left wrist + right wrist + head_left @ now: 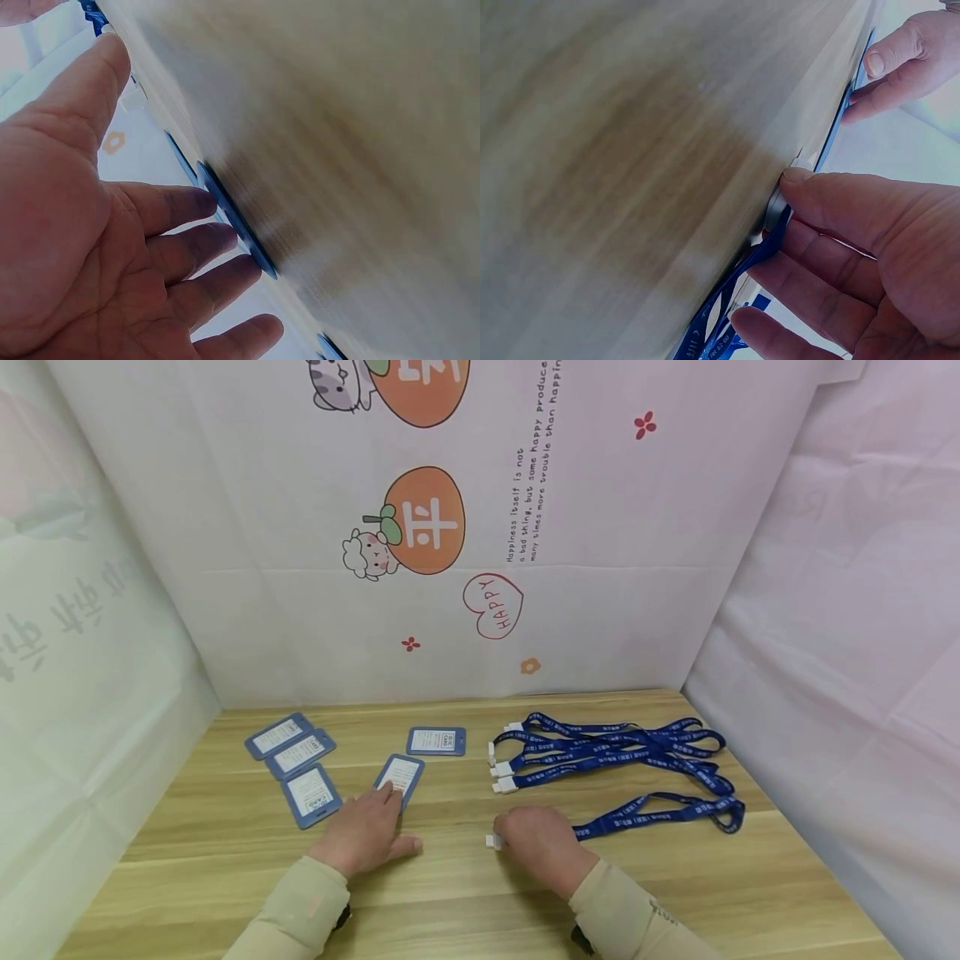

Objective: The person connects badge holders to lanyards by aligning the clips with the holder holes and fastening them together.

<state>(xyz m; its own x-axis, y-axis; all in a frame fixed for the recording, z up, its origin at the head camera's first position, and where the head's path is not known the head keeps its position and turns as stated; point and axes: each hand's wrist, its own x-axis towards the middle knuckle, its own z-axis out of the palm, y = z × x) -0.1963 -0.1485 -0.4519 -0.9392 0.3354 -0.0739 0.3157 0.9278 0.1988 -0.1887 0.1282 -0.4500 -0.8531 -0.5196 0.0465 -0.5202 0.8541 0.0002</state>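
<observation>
My left hand (360,835) lies over the table with its fingertips on a blue badge holder (401,771) that has a white card inside. In the left wrist view its fingers are spread and fairly straight, touching the edge of that badge holder (238,221). To the right, my right hand (542,847) pinches a dark blue lanyard (637,817) at its white clip (492,842). The right wrist view has thumb and fingers at the clip (775,212), close over the tabletop, while the strap (735,274) trails off below.
Three more badge holders (300,755) lie close together on the left, and another badge holder (437,741) sits near the middle back. Several blue lanyards (570,766) with white clips cross each other at the right back. A printed white cloth (600,610) hangs behind the wooden table (435,893).
</observation>
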